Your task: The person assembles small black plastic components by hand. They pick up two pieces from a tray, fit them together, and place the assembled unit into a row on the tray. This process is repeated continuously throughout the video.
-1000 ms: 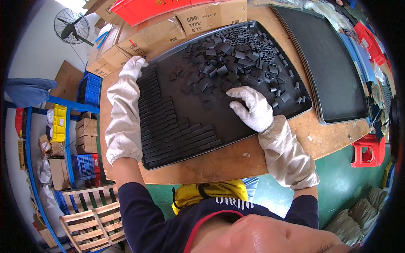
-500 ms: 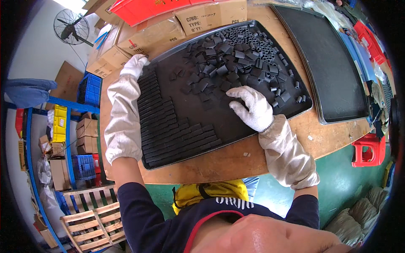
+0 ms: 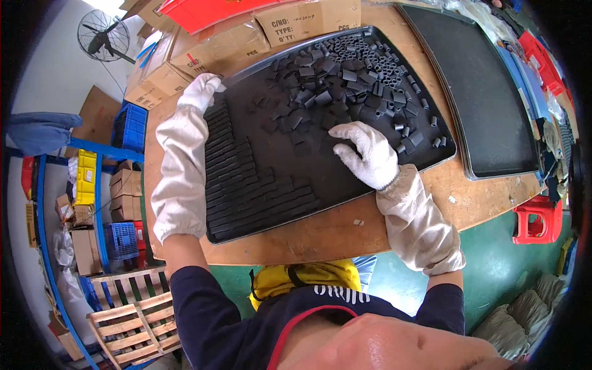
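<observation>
A large black tray (image 3: pixel 345 179) lies on the wooden table. Flat black pieces (image 3: pixel 253 203) stand in tight rows along its left and near sides. Loose flat pieces (image 3: pixel 302 98) and short black tubes (image 3: pixel 385 68) are heaped in its far and right parts. My left hand (image 3: pixel 200 91), in a white glove, is closed at the tray's far left corner, fingers over the rim; the fingertips are partly hidden. Above the tray's right half, beside the loose pieces, my gloved right hand (image 3: pixel 368 154) has curved fingers, thumb and forefinger apart, and nothing visible between them.
Another black tray (image 3: pixel 493 105), apparently stacked on more, sits at the right. Cardboard boxes (image 3: pixel 222 48) and a red bin (image 3: pixel 203 13) stand behind the work tray. A red stool (image 3: pixel 538 221) is on the green floor; a blue shelf rack (image 3: pixel 102 216) stands left.
My left hand has shifted slightly right at the tray corner, its fingers reaching a little further over the rim. My right hand has hardly moved. The whole view has shifted slightly.
</observation>
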`<state>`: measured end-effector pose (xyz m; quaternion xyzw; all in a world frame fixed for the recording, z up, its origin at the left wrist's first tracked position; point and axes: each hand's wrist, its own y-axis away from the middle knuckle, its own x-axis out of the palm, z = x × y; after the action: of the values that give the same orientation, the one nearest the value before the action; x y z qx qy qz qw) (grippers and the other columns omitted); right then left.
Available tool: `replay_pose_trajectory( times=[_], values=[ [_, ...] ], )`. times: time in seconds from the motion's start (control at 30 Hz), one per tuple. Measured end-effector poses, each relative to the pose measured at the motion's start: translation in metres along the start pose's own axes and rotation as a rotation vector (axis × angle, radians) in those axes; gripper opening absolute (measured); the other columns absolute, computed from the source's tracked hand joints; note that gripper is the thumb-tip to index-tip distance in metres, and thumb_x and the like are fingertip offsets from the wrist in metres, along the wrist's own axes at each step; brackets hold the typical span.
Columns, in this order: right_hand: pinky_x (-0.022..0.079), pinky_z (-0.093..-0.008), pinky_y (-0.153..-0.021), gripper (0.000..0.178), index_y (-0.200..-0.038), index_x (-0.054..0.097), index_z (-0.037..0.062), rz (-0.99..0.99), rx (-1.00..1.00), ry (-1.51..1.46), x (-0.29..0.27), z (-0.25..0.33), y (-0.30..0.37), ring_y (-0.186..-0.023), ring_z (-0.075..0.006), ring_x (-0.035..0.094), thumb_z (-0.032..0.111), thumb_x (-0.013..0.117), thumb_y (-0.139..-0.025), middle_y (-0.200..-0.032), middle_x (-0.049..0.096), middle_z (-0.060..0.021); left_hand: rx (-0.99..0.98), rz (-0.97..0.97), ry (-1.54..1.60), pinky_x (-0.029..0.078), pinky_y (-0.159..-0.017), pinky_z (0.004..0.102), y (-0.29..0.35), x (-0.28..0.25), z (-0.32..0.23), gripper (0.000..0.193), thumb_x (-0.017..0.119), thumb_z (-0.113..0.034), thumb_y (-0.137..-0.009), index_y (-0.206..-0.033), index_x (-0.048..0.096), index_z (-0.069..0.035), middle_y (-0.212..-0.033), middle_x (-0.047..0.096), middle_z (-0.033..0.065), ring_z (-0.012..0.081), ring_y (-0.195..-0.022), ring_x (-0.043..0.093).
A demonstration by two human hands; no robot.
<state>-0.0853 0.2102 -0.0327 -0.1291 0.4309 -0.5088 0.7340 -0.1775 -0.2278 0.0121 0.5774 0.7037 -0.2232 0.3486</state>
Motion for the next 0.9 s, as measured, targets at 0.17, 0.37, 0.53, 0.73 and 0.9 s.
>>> replay_pose_trajectory(
  times=[0.17,0.37,0.53,0.73,0.9],
  values=[
    [0.056,-0.0415,-0.083,0.029,-0.109,0.066,0.0026,0.038,0.018,0.024,-0.001,0.003,0.0,-0.096,-0.037,0.069,0.003,0.073,-0.082,-0.105,0.07,-0.0155,0.335,0.046,-0.48,0.052,-0.095,0.0399,0.091,0.032,-0.01,0.029,0.066,-0.026,-0.095,-0.118,0.069,-0.01,-0.115,0.07,0.0137,0.0322,-0.111,0.066],
    [0.056,-0.0421,-0.081,0.029,-0.109,0.066,0.005,0.019,0.004,0.03,0.0,0.002,0.001,-0.094,-0.0369,0.068,0.005,0.074,-0.081,-0.102,0.07,-0.0143,0.356,0.014,-0.68,0.049,-0.105,0.0429,0.133,0.043,-0.009,0.024,0.066,-0.023,-0.094,-0.117,0.072,-0.018,-0.145,0.054,0.0125,0.037,-0.126,0.057],
    [0.056,-0.0431,-0.08,0.029,-0.109,0.066,0.0076,0.003,-0.013,0.062,0.0,0.003,0.0,-0.092,-0.0368,0.068,0.007,0.074,-0.082,-0.099,0.069,-0.0133,0.426,0.059,-0.695,0.049,-0.107,0.0405,0.128,0.032,-0.006,0.035,0.058,-0.008,-0.092,-0.122,0.071,-0.022,-0.143,0.057,0.0129,0.036,-0.127,0.058],
    [0.056,-0.0434,-0.079,0.029,-0.11,0.066,0.008,0.009,-0.018,0.071,0.0,0.005,-0.001,-0.091,-0.0367,0.068,0.008,0.075,-0.082,-0.098,0.069,-0.0129,0.189,-0.099,-0.645,0.045,-0.111,0.0405,0.034,0.005,0.015,0.048,0.048,0.0,-0.094,-0.133,0.064,-0.022,-0.142,0.057,0.0147,0.0358,-0.13,0.056],
    [0.056,-0.0434,-0.078,0.03,-0.109,0.066,0.0082,0.013,-0.008,0.048,0.001,0.003,0.0,-0.09,-0.0371,0.068,0.006,0.075,-0.081,-0.098,0.069,-0.0133,0.081,-0.016,-0.812,0.044,-0.111,0.0406,-0.014,0.009,0.042,0.048,0.052,0.002,-0.094,-0.134,0.064,-0.023,-0.137,0.06,0.0191,0.037,-0.129,0.056]
  ],
)
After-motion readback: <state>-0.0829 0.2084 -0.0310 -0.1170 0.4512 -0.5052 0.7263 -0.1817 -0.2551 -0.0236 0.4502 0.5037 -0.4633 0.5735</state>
